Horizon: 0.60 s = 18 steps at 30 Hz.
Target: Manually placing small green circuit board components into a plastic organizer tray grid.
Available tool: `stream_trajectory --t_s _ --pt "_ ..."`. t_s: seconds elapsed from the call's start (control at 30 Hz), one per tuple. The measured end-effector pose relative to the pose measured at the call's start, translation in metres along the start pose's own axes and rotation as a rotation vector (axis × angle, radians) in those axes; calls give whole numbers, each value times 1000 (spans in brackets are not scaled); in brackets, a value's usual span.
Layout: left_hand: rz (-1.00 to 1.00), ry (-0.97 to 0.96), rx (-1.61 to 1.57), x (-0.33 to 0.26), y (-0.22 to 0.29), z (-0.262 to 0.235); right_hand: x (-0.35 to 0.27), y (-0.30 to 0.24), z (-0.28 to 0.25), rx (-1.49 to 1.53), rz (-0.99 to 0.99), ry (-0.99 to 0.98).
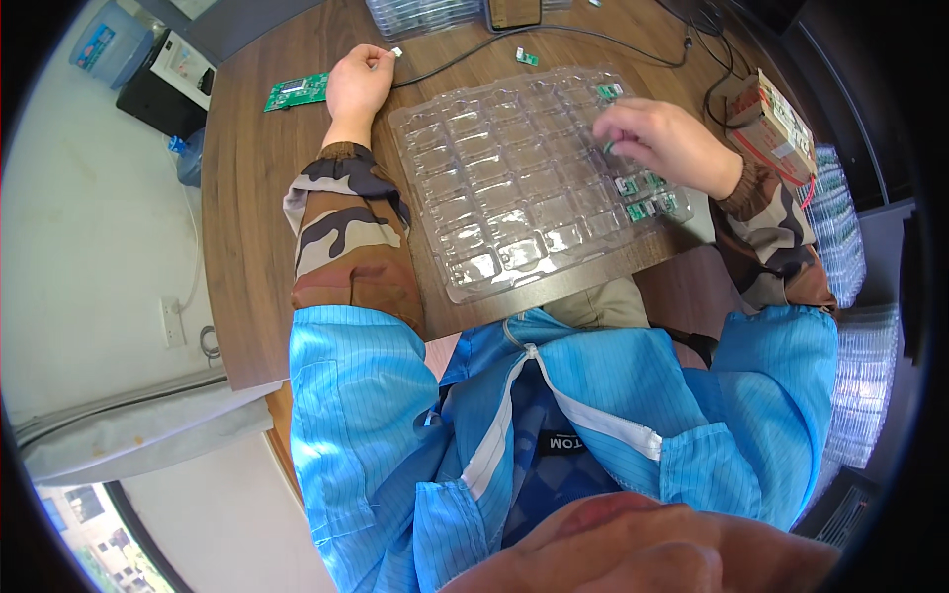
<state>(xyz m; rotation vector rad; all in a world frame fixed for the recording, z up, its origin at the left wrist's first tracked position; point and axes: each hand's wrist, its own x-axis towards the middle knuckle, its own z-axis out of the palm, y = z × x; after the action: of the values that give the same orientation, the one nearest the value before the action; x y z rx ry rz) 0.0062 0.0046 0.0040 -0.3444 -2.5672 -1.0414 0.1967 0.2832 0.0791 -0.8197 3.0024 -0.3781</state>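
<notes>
Right hand (pixel 664 141) pinches a small green board (pixel 610 147) over the clear tray (pixel 514 178); seat it flat, while left hand (pixel 358 82), at ten o'clock, grips a white part (pixel 395 51).

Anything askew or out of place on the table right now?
The clear plastic compartment tray overhangs the wooden table's near edge. One small green circuit board lies loose beyond it. Nothing looks spilled or damaged.

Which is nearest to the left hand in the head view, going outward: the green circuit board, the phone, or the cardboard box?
From the left hand:
1. Green circuit board, flat on the table just to its left.
2. Phone, at the table's far edge, to its right.
3. Cardboard box, far right, beyond the clear plastic tray and the right hand.
</notes>
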Motion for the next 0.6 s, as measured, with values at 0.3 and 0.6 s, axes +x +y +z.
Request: stream_trajectory --t_s 0.3,0.6 --pt "-15 65 -127 -2 1 -3 131 -1 -7 898 102 185" --pt "-60 118 -224 -2 9 0 229 12 48 1008 263 314"
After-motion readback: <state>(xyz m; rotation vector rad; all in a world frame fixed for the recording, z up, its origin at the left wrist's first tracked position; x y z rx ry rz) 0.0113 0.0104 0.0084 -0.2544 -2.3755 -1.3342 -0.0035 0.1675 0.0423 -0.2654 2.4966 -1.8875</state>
